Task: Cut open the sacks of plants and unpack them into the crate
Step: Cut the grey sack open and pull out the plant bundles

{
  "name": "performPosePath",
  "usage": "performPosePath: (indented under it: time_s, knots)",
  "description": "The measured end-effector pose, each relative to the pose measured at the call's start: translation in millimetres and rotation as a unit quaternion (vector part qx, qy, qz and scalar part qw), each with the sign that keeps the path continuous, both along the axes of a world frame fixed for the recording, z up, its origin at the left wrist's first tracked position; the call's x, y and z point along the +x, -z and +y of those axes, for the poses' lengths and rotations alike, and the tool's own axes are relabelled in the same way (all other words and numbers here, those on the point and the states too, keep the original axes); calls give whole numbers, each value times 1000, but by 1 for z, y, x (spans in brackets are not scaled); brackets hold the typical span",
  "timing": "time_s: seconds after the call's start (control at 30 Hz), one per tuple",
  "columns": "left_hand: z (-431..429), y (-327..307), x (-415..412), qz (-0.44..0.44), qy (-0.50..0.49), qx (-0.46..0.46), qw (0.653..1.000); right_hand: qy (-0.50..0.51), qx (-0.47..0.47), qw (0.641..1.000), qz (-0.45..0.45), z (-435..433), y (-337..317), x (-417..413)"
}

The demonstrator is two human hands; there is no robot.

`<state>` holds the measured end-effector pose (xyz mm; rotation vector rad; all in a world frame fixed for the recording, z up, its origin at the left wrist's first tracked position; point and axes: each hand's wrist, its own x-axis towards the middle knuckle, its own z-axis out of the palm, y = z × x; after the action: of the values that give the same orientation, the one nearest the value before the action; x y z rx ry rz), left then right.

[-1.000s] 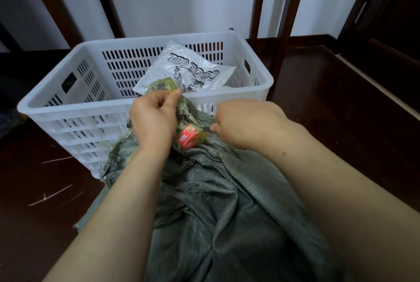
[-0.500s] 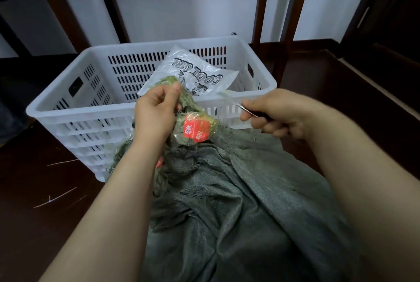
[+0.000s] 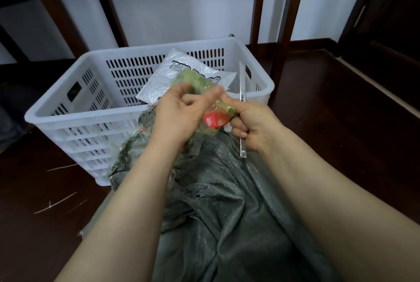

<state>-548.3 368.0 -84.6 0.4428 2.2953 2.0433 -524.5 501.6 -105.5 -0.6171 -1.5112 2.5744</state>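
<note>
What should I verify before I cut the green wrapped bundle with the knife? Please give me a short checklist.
1. Left hand grips the green wrapped bundle: ok.
2. Right hand holds the knife in its curled fingers: ok.
3. Blade points away from both hands, up toward the crate: ok.
4. Fingers kept apart from the cutting place: not ok; both hands meet on the bundle near the red label.
5. How far the blade is out: cannot tell, it is blurred.
6. Room in the crate: ok; a white plastic bag lies inside, with space beside it.
</note>
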Motion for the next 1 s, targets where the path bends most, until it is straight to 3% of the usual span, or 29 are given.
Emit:
performPosePath:
  time_s: [0.1,0.2,0.3,0.37,0.43,0.53,0.67,0.83,0.9,1.0]
  knots:
    - [6,2,4,6,-3,-76,997,52,-36,998,10,3,-2,-4]
    - [10,9,2,73,1,-101,992,67,-96,993,2,3,-2,-7]
    - [13,11,2,146,25,-123,981,83,-218,972,-28,3,-1,-11]
    - [10,12,2,178,47,-174,967,91,-237,966,-41,2,2,-11]
    - [4,10,-1,144,62,-228,961,80,-202,976,-31,0,8,-9]
    - [0,-3,1,8,73,-253,965,64,-116,991,3,-3,11,-7]
    - [6,-6,-1,62,-55,-268,960,2,-91,995,40,-7,2,-4]
    - [8,-5,-1,73,-87,-227,967,-48,-39,997,40,-10,3,-2]
    - [10,-6,0,25,-72,-219,973,-53,-26,997,47,-11,4,-1]
    - [12,-4,0,-93,-42,-69,992,-73,-4,996,57,-9,0,1]
